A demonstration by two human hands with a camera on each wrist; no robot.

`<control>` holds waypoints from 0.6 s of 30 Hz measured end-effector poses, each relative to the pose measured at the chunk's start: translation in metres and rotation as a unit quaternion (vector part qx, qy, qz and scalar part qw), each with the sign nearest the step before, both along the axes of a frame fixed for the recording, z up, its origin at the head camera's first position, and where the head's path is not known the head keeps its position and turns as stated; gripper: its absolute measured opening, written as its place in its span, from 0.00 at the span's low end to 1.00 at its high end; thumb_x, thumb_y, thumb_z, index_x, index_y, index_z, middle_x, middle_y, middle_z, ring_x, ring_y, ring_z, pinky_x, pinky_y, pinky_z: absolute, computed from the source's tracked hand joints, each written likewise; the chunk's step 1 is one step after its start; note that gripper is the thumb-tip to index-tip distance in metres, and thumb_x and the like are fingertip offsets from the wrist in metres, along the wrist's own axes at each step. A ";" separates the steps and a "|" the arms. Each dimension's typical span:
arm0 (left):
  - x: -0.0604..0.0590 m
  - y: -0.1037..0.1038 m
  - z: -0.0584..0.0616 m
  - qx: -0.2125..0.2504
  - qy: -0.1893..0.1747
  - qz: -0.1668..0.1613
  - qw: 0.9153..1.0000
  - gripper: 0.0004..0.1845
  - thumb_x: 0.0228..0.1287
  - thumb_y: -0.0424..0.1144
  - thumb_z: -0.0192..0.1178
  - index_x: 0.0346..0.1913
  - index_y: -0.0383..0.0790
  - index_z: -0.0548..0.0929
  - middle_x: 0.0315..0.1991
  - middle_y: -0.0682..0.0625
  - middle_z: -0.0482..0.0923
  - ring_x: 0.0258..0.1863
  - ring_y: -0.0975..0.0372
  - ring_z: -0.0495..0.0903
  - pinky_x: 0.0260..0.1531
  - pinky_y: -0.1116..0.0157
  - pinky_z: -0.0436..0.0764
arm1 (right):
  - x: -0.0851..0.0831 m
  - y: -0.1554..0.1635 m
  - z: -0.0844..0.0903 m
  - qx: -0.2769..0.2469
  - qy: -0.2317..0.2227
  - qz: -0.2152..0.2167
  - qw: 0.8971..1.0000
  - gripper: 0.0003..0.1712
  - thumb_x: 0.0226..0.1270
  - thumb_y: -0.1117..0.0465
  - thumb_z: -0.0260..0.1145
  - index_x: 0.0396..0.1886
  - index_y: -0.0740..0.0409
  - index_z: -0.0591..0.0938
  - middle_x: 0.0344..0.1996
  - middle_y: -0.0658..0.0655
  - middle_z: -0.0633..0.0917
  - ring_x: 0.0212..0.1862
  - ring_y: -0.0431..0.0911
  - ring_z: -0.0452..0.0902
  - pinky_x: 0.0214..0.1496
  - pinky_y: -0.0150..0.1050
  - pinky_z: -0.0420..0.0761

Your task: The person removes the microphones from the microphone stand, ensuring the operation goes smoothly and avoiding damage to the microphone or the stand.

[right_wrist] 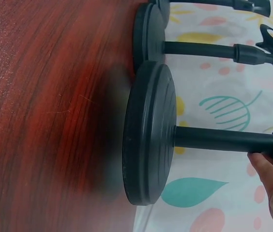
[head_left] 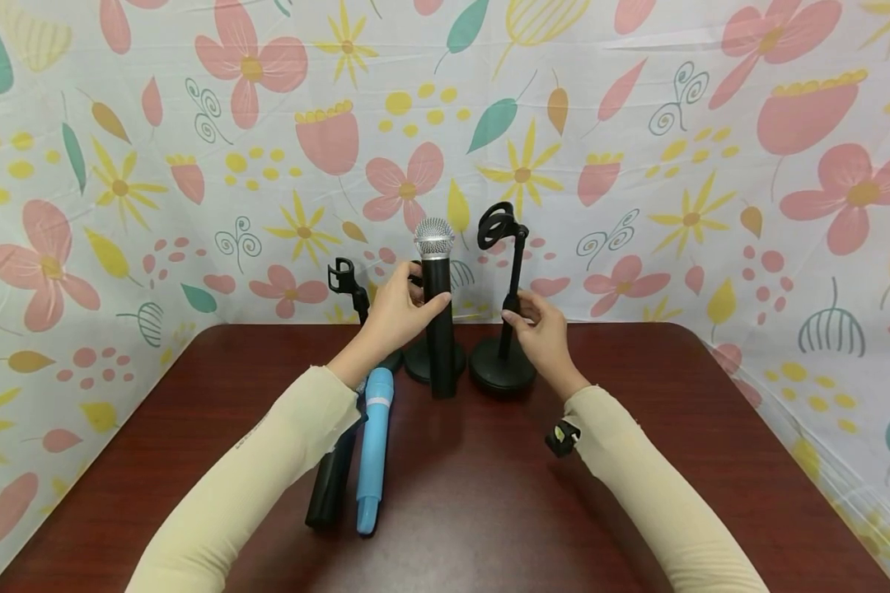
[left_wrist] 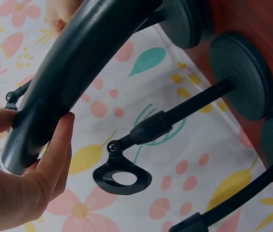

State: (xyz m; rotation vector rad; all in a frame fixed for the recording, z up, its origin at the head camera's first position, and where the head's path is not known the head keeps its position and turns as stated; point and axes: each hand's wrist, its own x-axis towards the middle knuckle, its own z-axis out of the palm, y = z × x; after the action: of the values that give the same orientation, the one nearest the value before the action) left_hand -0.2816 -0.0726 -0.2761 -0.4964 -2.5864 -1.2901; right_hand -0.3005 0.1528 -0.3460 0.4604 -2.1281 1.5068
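Two microphones (head_left: 356,461) lie on the table (head_left: 489,494) before three stands (head_left: 500,371).

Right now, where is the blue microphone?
In the head view, the blue microphone lies flat on the table, left of centre, beside a black microphone and under the left hand.

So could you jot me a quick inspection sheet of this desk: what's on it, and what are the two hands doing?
Surface: dark red wooden table.
Job's things: black microphone held upright; right-hand stand, its clip empty.
Clutter: blue microphone and another black microphone lying flat; two more stands behind.
Grippers: left hand grips the black microphone; right hand holds the stand's pole.
Cables: nothing seen.
Surroundings: floral cloth backdrop.
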 end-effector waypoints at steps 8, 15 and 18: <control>0.007 -0.006 -0.014 -0.012 -0.031 -0.001 0.999 0.29 0.65 0.46 0.62 0.61 0.35 0.65 0.41 0.40 0.79 0.38 0.52 0.82 0.40 0.55 0.81 | -0.001 0.000 0.000 0.003 0.006 -0.007 1.000 0.20 0.62 0.75 0.65 0.53 0.78 0.76 0.43 0.74 0.82 0.47 0.63 0.81 0.46 0.52 0.80; 0.014 -0.008 -0.024 -0.045 -0.036 -0.005 0.998 0.29 0.64 0.48 0.62 0.59 0.33 0.66 0.44 0.39 0.80 0.39 0.52 0.81 0.42 0.54 0.79 | -0.020 0.005 -0.018 -0.001 0.012 -0.005 1.000 0.21 0.62 0.72 0.67 0.55 0.75 0.77 0.44 0.71 0.82 0.47 0.61 0.82 0.44 0.43 0.82; 0.017 -0.009 -0.027 -0.056 -0.043 -0.004 0.997 0.30 0.64 0.48 0.63 0.60 0.33 0.66 0.45 0.39 0.80 0.39 0.52 0.81 0.38 0.56 0.80 | -0.029 0.009 -0.027 -0.003 0.009 -0.008 1.000 0.22 0.62 0.69 0.68 0.55 0.71 0.78 0.44 0.68 0.83 0.47 0.57 0.82 0.45 0.43 0.82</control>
State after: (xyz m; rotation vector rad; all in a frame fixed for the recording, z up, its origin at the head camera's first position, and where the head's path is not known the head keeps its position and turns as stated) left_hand -0.2642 -0.0815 -0.3034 -0.4801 -2.7431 -1.1985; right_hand -0.3292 0.1615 -0.3733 0.4530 -2.1075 1.4945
